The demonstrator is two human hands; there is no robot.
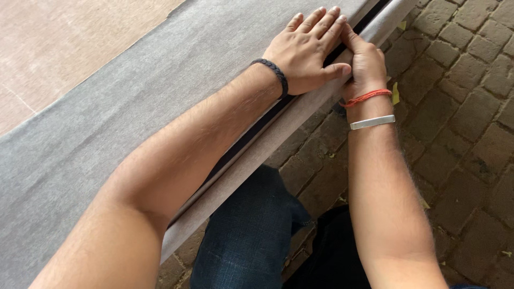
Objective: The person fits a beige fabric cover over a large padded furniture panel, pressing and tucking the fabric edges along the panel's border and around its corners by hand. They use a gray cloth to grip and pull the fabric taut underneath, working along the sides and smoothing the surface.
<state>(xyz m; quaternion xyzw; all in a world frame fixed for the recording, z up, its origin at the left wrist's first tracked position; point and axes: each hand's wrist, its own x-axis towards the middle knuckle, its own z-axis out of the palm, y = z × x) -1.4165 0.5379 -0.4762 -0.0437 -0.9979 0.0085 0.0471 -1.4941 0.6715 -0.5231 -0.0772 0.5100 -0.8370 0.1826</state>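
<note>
Left hand [308,51] lies flat, fingers spread, on the grey fabric [134,107]; right hand [367,64], touching it, pinches the fabric's folded edge [300,115]. A bare board [64,43] lies beyond; brick paving [460,107] lies below.

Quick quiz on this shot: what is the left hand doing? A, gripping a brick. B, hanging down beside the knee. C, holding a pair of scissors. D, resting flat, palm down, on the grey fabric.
D: the left hand lies spread, palm down, on the grey fabric near its folded edge, beside the right hand at that edge.
</note>
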